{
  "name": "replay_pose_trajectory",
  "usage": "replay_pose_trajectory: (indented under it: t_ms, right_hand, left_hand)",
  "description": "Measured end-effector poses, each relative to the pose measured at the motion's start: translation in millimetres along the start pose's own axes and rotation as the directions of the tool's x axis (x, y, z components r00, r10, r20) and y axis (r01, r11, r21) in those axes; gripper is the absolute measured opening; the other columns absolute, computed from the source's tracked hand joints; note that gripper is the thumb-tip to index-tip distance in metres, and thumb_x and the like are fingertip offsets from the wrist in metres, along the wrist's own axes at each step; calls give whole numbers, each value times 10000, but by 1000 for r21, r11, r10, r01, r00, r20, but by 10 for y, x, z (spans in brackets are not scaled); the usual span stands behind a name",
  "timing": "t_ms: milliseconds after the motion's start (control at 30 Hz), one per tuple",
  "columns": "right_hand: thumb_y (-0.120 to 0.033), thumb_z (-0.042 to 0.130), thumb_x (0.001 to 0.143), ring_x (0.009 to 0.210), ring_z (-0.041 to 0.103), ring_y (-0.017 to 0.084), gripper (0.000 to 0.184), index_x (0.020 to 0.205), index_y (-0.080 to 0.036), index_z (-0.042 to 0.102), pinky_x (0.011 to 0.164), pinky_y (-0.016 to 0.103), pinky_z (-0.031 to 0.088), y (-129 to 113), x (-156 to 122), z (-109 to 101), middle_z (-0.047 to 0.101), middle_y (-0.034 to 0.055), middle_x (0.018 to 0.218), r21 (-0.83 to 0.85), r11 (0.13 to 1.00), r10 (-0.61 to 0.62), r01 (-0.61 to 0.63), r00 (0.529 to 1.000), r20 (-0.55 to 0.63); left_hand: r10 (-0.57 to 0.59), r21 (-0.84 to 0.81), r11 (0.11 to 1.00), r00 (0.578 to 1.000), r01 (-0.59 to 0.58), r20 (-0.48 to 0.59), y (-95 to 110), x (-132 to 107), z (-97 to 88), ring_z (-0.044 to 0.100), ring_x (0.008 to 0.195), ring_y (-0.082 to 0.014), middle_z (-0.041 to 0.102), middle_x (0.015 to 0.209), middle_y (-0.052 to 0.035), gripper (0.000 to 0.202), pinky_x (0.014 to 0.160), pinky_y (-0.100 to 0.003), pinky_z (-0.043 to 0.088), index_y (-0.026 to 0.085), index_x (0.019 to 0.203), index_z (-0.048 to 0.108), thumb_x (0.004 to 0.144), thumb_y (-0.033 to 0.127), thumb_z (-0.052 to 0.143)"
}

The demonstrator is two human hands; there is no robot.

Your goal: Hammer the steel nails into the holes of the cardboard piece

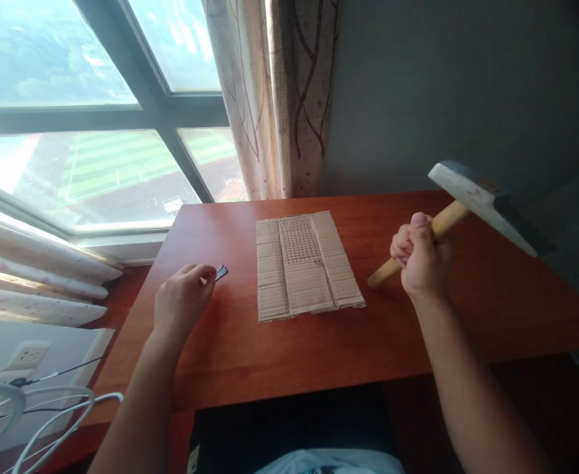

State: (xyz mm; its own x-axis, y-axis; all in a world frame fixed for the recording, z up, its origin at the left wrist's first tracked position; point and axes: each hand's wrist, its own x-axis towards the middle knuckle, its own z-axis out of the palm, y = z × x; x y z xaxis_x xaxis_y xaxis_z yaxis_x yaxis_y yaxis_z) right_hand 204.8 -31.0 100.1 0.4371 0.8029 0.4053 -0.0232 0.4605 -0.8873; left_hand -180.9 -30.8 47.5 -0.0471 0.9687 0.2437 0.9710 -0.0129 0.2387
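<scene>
My right hand [424, 257] is wrapped round the wooden handle of a hammer [477, 191], raised over the right part of the table. The steel head is up, with its thin wedge end pointing down and right. Over at the left, my left hand [183, 296] has its thumb and forefinger pinched at the near end of a small bundle of dark nails [222, 271]. The fingers partly hide them. Between my hands lies a flat, creased piece of cardboard [309, 286]. A grid of small dark dots [300, 241] covers its upper middle, with a tiny dark thing at its lower right corner.
The reddish-brown wooden table [289, 359] stands against a grey wall. A large window [122, 164] and curtains [274, 99] are beyond it at the left. White cables [47, 408] loop near a wall socket [29, 356] at the lower left.
</scene>
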Motion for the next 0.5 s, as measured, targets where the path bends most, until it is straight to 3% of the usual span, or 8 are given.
replay_pose_trajectory:
  t_ms: [167,300,500]
  right_hand:
    - [-605,651,848,354,248,49,604,550,-224,289,325,232,162,9,25,-9,257,-85,449,-1,1000,14,-14,1000,-21]
    - [-619,645,845,354,243,52,611,550,-227,280,330,239,168,-18,6,9,251,-85,447,-25,1000,8,-8,1000,-1]
    - [-612,642,852,360,244,54,606,545,-227,290,334,244,172,-30,-17,10,253,-81,446,-28,1000,5,-5,1000,3]
  left_hand:
    - [27,205,977,992,-51,120,43,-29,-45,644,745,-193,716,987,-47,305,566,-287,316,247,951,726,939,417,472]
    - [49,234,968,981,-92,186,81,-14,-42,647,741,-203,709,1065,-69,347,560,-298,316,241,1005,721,959,430,433]
    - [27,239,968,979,-76,201,108,-9,-21,661,786,-231,707,1095,-76,342,559,-297,338,249,1036,729,952,428,451]
